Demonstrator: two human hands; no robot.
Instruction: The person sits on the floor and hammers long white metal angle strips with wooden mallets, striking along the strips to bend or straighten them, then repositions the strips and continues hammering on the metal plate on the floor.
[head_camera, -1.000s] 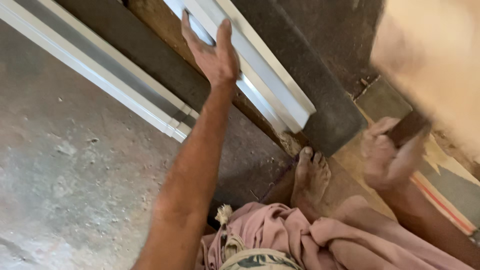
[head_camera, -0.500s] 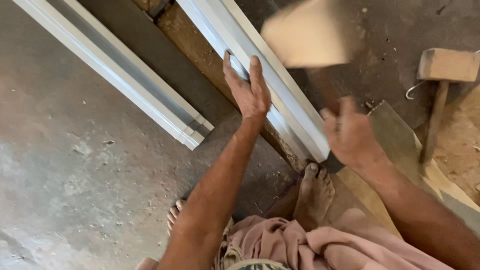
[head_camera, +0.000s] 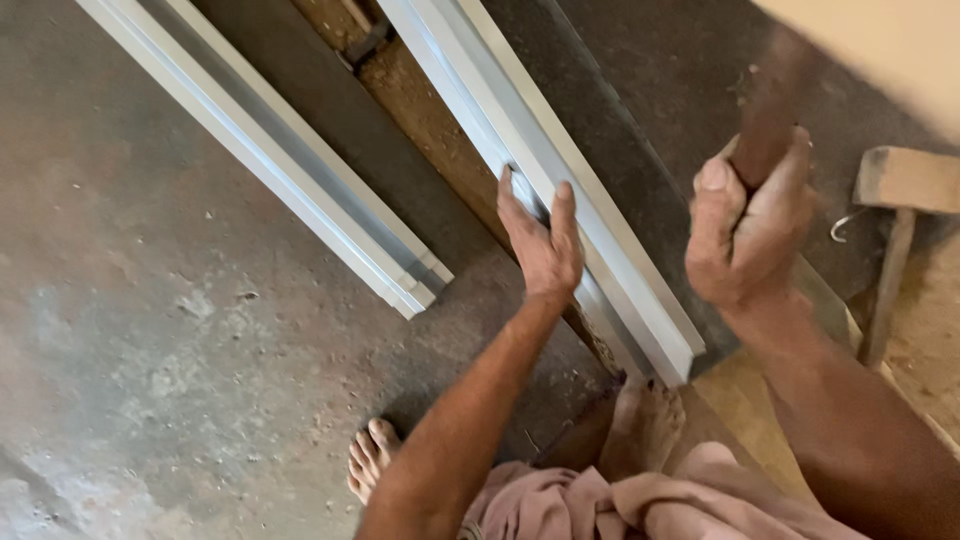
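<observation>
My left hand (head_camera: 541, 240) presses flat on a long white metal channel (head_camera: 600, 250) that runs diagonally across a wooden plank (head_camera: 420, 110). My right hand (head_camera: 745, 235) is clenched around the wooden handle (head_camera: 770, 110) of a mallet, raised to the right of the channel. The mallet's pale head (head_camera: 880, 45) is blurred at the top right corner. The channel's near end stops just above my right foot.
A second white channel (head_camera: 280, 170) lies on the grey concrete floor (head_camera: 150, 350) to the left. Another wooden mallet (head_camera: 895, 230) rests at the right edge. My bare feet (head_camera: 640, 430) and a pink cloth (head_camera: 600, 505) are at the bottom.
My right hand has lifted the mallet up and to the right, away from the channel. My left hand stays pressed on the channel.
</observation>
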